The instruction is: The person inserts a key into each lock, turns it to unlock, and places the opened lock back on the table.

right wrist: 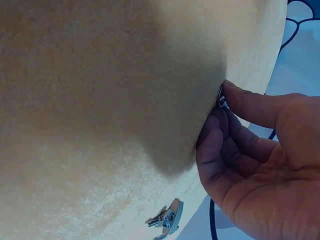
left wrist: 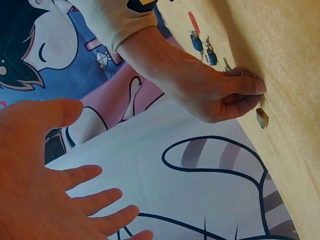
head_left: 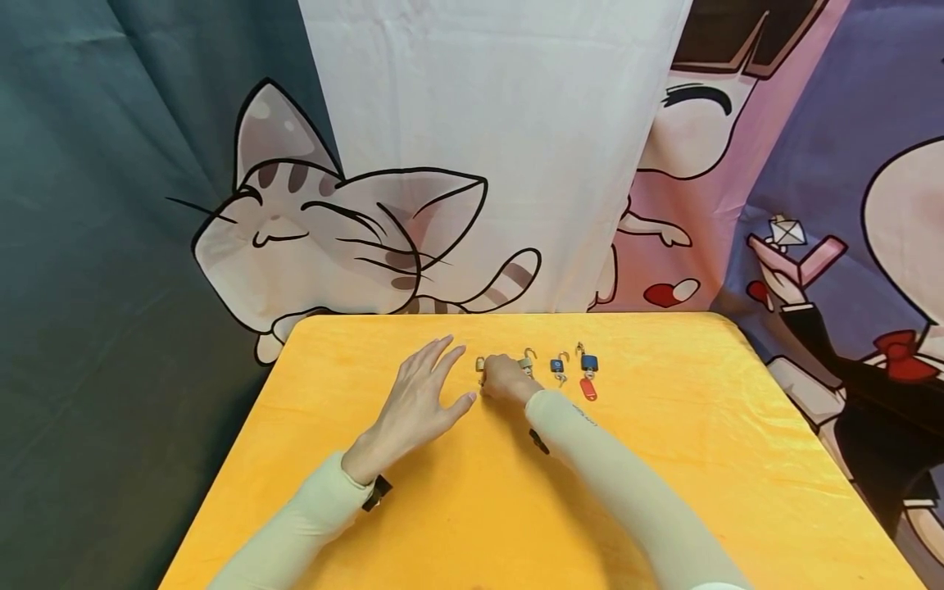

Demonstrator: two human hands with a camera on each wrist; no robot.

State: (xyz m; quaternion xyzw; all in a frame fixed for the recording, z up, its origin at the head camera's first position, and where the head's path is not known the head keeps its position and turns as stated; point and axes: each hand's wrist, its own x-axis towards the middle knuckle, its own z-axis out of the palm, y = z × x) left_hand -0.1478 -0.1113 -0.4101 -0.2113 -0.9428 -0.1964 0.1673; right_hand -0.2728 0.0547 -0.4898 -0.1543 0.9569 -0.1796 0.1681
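My right hand point(head_left: 507, 378) reaches to the small brass padlock point(head_left: 480, 364) at the left end of a row of padlocks. Thumb and fingertips pinch a small shiny metal key point(right wrist: 220, 96), mostly hidden by the fingers. In the left wrist view, the brass padlock point(left wrist: 262, 118) lies on the cloth just beyond those fingertips. My left hand point(head_left: 420, 401) hovers left of it, fingers spread and holding nothing. Partly behind the right hand lies another brass-coloured padlock point(head_left: 525, 363) with its shackle raised.
Farther right lie a blue padlock point(head_left: 556, 366) and a larger blue padlock point(head_left: 589, 363), both with raised shackles. A red tag point(head_left: 587, 388) hangs from the larger one. Yellow cloth covers the table point(head_left: 472, 508); a printed curtain point(head_left: 501, 98) stands behind its far edge.
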